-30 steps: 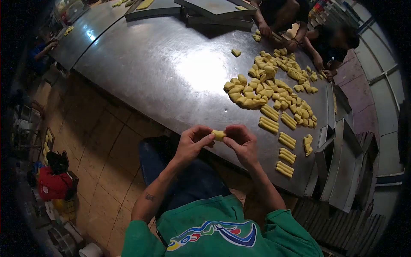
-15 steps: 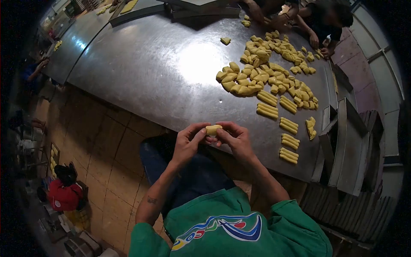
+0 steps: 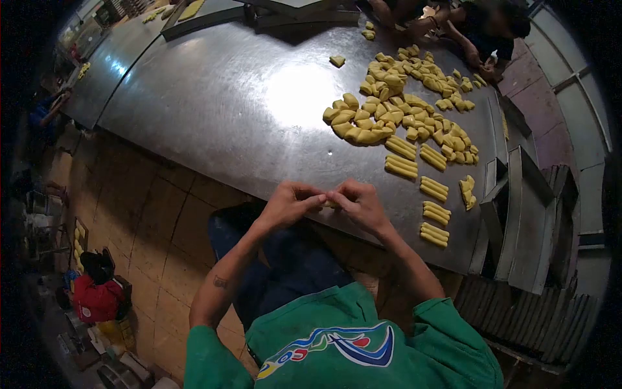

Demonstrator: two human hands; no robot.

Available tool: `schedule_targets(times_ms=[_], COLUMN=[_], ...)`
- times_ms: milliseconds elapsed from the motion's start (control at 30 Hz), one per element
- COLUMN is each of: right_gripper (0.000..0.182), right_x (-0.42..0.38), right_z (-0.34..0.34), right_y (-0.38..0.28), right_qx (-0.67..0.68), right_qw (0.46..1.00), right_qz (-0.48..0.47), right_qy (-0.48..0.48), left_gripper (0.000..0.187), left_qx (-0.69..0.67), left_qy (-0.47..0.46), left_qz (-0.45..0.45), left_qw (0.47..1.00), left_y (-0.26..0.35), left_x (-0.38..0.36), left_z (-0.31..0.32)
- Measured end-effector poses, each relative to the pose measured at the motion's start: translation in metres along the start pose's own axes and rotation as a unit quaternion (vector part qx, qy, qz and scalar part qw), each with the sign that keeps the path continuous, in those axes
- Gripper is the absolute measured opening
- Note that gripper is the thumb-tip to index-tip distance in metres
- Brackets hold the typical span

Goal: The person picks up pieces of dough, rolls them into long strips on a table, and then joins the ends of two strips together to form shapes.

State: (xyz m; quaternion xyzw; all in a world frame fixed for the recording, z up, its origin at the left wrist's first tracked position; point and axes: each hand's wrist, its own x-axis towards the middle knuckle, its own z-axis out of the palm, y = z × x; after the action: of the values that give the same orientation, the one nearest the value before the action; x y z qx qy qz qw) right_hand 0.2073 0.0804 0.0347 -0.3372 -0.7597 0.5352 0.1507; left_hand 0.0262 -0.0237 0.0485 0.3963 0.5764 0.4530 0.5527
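Note:
Over the near edge of the metal table, my left hand and my right hand meet, thumbs almost touching. Both are closed on one small piece of yellow dough, mostly covered by the fingers. Right of my hands lie short dough rolls, set side by side in several small groups. Behind them spreads a large pile of cut dough pieces. An irregular dough scrap rests beside the rolls.
Metal trays stand at the table's right end, above a stack of dark slats. At the far right corner, a co-worker's hand is near other dough. Another person in red is on the lower left.
My fingers have closed further over the dough piece, which showed plainly between them before. The co-worker's hands at the far corner have shifted slightly.

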Motion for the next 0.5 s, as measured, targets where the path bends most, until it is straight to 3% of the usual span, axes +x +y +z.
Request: schedule_targets(times_ms=[100, 233, 300, 433, 500], right_gripper=[0.019, 0.025, 0.028, 0.029, 0.033], right_x=[0.014, 0.037, 0.046, 0.054, 0.051], right_z=[-0.009, -0.018, -0.019, -0.010, -0.004], right_y=[-0.014, 0.006, 0.011, 0.008, 0.004], right_qx=[-0.081, -0.055, -0.037, -0.064, -0.230], right_qw=[0.995, 0.988, 0.988, 0.982, 0.968], right_qz=[0.014, 0.047, 0.052, 0.110, 0.071], right_qy=[-0.048, -0.139, -0.138, -0.141, -0.071], left_gripper=[0.025, 0.026, 0.027, 0.029, 0.033], left_qx=[0.020, 0.120, 0.208, 0.311, 0.429], left_qy=[0.020, 0.036, 0.044, 0.043, 0.098], left_qz=[0.002, -0.090, -0.121, -0.098, -0.080], left_qw=[1.000, 0.988, 0.970, 0.944, 0.895], left_y=[-0.011, -0.008, -0.003, -0.002, -0.002], left_x=[0.015, 0.034, 0.039, 0.044, 0.044], left_z=[-0.005, -0.012, -0.013, -0.010, -0.007])
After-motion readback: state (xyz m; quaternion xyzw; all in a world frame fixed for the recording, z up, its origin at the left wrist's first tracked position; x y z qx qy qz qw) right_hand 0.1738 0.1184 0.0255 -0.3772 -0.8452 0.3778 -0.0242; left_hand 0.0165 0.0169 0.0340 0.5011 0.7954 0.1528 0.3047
